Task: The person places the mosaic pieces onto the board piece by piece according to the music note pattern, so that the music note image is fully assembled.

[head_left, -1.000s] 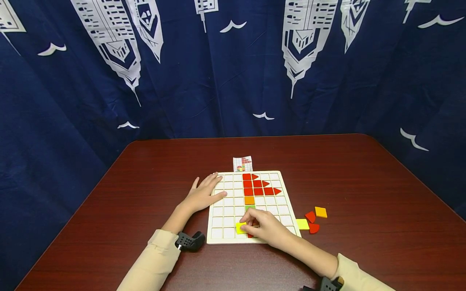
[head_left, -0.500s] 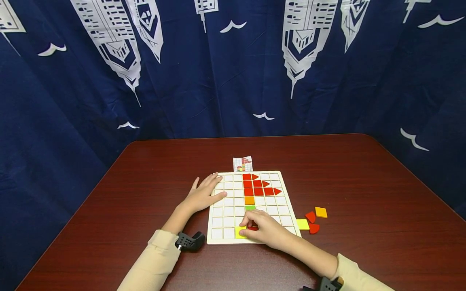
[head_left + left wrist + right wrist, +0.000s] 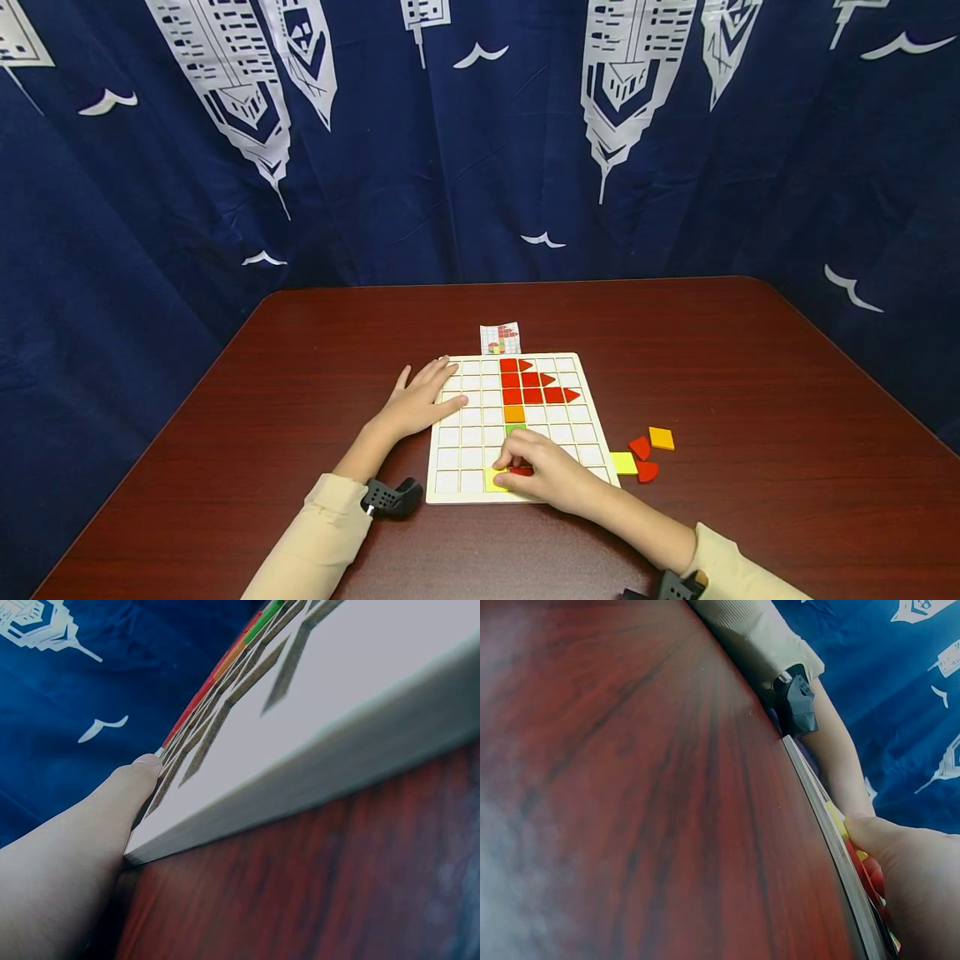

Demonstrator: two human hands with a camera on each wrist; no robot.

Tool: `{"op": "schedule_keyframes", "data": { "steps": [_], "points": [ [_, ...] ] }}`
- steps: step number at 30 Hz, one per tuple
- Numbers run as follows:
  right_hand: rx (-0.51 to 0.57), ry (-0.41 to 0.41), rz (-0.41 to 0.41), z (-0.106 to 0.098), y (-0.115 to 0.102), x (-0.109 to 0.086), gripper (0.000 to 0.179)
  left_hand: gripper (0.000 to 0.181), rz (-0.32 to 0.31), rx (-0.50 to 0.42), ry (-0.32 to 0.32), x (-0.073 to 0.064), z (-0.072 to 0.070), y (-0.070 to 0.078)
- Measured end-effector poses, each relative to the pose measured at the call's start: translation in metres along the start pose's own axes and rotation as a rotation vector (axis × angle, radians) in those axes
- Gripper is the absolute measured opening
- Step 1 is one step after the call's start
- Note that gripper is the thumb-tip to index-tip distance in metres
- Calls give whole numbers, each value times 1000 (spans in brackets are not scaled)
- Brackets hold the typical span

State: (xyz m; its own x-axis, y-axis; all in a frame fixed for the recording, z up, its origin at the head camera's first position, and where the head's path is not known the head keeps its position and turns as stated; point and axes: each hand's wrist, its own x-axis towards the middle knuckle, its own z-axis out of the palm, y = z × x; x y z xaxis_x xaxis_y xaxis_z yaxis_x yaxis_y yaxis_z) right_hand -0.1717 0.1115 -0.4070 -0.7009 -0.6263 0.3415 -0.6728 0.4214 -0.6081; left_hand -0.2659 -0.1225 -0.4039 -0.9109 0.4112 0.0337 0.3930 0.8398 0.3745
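Observation:
My right hand is over the lower middle of a white grid board, with thumb and index finger pinching a yellow square tile that lies in a front-row cell. Red pieces show partly under that hand; their shapes are mostly covered. My left hand rests with spread fingers on the board's left edge, its thumb on the grid. Red square tiles and red triangle tiles form rows at the back, with an orange square tile and a green square tile below them.
A small printed pattern card lies behind the board. To its right on the brown table are a yellow tile, an orange-yellow tile and two red rounded pieces. A blue curtain hangs behind.
The yellow square tile has shifted slightly toward the front and left, from lying askew into its front-row cell, with my right hand following. My left hand has stayed in place.

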Motion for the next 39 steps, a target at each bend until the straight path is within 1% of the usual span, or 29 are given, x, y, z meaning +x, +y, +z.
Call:
{"op": "schedule_keyframes", "data": {
  "steps": [6, 12, 18, 21, 26, 33, 39],
  "points": [
    [-36, -4, -42, 0, 0, 0, 12, 69, 1, 8, 4, 0, 0, 0],
    [-32, 2, -65, -1, 0, 0, 8, 69, 1, -1, 7, 0, 0, 0],
    [-44, -16, -44, -4, -2, -3, 4, 69, 1, 0, 0, 0, 0, 0],
    [-93, -13, -27, -5, -3, -6, 8, 69, 2, -2, -1, 0, 0, 0],
    [-184, 14, -42, -8, -4, -12, 9, 69, 7, -2, -3, 0, -1, 1],
    [-197, 56, -73, -15, 3, -20, 11, 69, 7, -4, -4, 1, -2, 1],
    [-258, 105, -103, -22, 10, -27, 12, 69, 6, 3, -3, 0, -2, 1]
  ]
}}
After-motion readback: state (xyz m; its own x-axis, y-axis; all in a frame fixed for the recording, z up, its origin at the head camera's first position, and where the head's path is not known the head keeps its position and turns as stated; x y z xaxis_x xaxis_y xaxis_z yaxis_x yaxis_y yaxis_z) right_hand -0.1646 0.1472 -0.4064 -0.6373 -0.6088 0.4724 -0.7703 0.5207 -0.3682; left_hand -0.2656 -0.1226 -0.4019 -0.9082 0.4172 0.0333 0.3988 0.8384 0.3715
